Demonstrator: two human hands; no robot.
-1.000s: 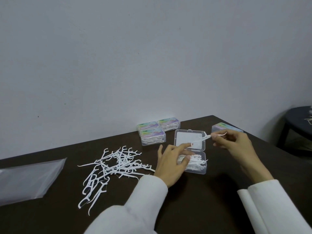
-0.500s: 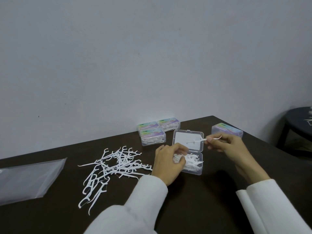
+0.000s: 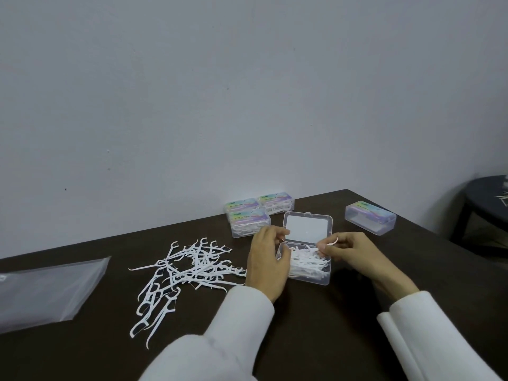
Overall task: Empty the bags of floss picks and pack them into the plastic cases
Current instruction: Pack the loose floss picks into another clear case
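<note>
both forearms, in white sleeves, reach forward from the bottom edge over the dark brown table [image 3: 357,312]. the left hand [image 3: 268,264] stands on its edge at the left end of the open clear plastic case [image 3: 308,266], its fingers curled round that end and the thumb over the rim by the hinge, so it grips the case. the right hand [image 3: 350,253] hovers over the case's right end with its back turned up and its fingers bent; thumb and forefinger pinch a single white floss pick [image 3: 331,244], whose curved tip shows just above the white picks heaped in the case. the case's lid [image 3: 308,228] lies folded back toward the wall. left of the left hand a loose pile of white floss picks [image 3: 189,270] is spread on the table, near the wrist but apart from the fingers. farther left lies a flat clear plastic bag [image 3: 46,292]. behind the open case three closed, filled cases with pastel labels [image 3: 258,213] sit together, and another closed case [image 3: 369,217] stands apart to the right. a second ago the right hand held its pick higher, over the lid; now it has come down to the tray, and the left hand has shifted from lying over the picks to clasping the case's end
</note>
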